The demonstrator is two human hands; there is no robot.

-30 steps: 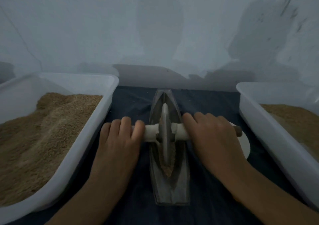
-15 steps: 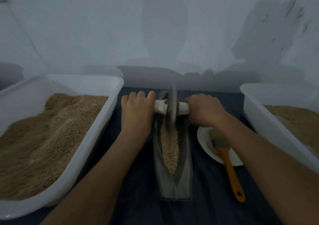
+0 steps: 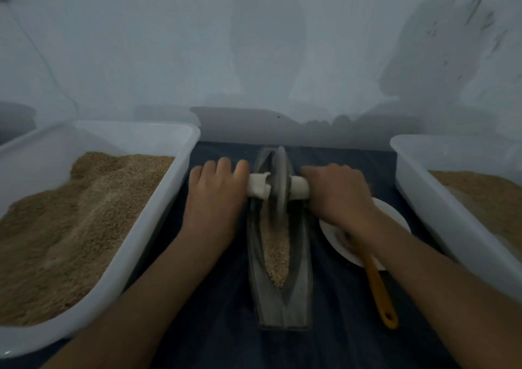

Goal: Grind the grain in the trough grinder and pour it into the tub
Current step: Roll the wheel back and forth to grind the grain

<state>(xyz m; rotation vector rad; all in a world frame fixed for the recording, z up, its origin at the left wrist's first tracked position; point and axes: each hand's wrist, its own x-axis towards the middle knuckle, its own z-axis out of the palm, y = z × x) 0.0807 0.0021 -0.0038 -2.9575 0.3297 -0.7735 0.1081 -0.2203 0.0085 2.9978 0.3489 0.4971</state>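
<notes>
A grey boat-shaped trough grinder lies lengthwise on the dark cloth in the middle. Tan grain fills its groove. A grey grinding wheel stands upright near the trough's far end, on a white-wrapped axle. My left hand rests over the axle's left end with fingers laid forward. My right hand grips the axle's right end. A white tub on the left holds a large heap of grain. Another white tub on the right holds grain too.
A small white plate lies right of the trough, partly under my right forearm. A brush with an orange handle rests on it, handle pointing toward me. A pale wall stands close behind the cloth.
The wheel rolled from the trough's middle to its far end, both hands going forward with the axle. In the last half second it stayed near the far end.
</notes>
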